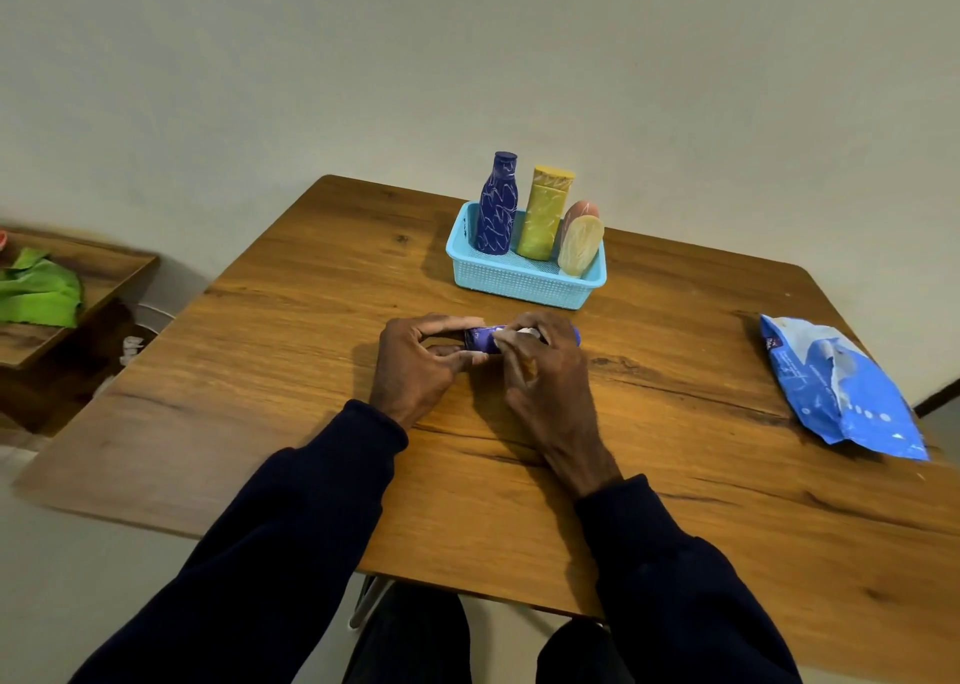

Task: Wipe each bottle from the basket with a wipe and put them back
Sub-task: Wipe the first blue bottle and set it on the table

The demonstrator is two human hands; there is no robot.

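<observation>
A small purple bottle point(480, 339) lies sideways on the wooden table point(727, 501), held between both hands. My left hand point(415, 366) grips its left end. My right hand point(545, 371) curls over its right part and pinches a white wipe point(529, 331) against it; most of the bottle and wipe is hidden. Behind them stands a light blue basket point(519, 280) holding a dark blue bottle point(497, 205), a yellow bottle point(545, 213), a cream bottle point(581, 245) leaning right, and a partly hidden orange-pink one point(582, 210).
A blue pack of wipes point(841, 387) lies near the table's right edge. A lower wooden shelf at the left holds a green cloth point(39, 293). A plain wall stands behind the table. My knees show below the table's front edge.
</observation>
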